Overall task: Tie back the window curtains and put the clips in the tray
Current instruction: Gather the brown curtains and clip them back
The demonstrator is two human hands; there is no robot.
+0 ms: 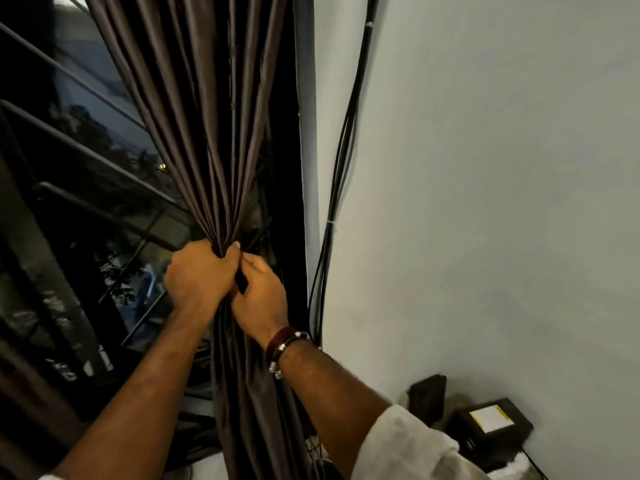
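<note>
A dark brown curtain [204,109] hangs gathered into tight folds at the right side of the window. My left hand [199,271] grips the bunched curtain at its narrowest point. My right hand [261,296] sits right beside it, fingers curled round a small black piece [241,281], maybe a clip or a strap end, held against the curtain. Below the hands the curtain [239,403] falls loose. No tray is in view.
The window [86,188] with dark metal bars fills the left. Black cables [341,161] run down the pale wall [485,202] just right of the curtain. A black box with a yellow label [491,422] and a dark object [427,393] sit at the lower right.
</note>
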